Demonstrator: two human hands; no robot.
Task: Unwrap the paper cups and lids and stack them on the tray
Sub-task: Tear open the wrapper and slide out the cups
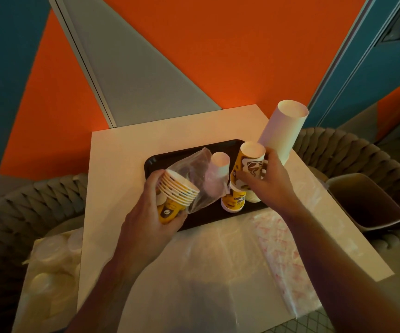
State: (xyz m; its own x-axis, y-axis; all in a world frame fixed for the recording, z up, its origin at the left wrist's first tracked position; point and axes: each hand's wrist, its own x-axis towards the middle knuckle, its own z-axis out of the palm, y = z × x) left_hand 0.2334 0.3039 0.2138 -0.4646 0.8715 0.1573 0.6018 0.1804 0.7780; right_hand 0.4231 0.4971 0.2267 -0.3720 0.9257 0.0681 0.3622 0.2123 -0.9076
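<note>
My left hand grips a short stack of yellow paper cups, tilted with the rims facing right. A clear plastic wrapper hangs off that stack over the black tray. My right hand grips an upside-down stack of yellow cups standing on the tray. A tall white cup stack leans at the tray's right edge. A shorter white stack stands behind the wrapper.
Empty plastic wrappers lie spread over the white table's near half. A bag of white lids rests on the woven chair at left. A brown bin sits on the right chair.
</note>
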